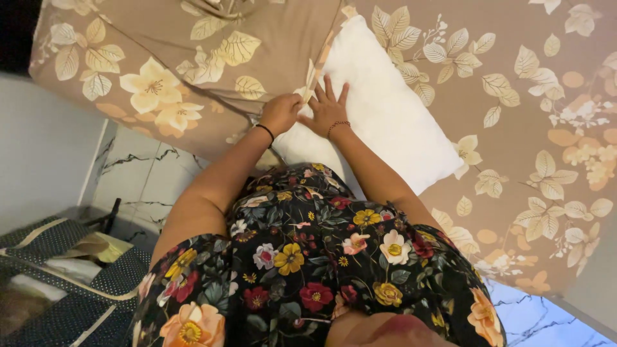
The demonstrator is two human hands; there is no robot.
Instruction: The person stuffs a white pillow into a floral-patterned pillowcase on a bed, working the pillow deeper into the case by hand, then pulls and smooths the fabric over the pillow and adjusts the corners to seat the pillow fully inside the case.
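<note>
Gripping the edge of the tan floral pillowcase [212, 45] at its opening, the left hand [280, 113] has its fingers closed on the fabric. The right hand [328, 110] lies flat on the white pillow [392, 119], fingers spread apart. The pillow rests on the bed [546, 96], its upper left corner at the case mouth, most of it outside. Risk, as judged: fabric could bunch at that corner, or the case slip from the one-handed hold. Room is open to the right across the bedspread; the bed edge sits close at left, with a dotted bag [71, 283] on the floor.
</note>
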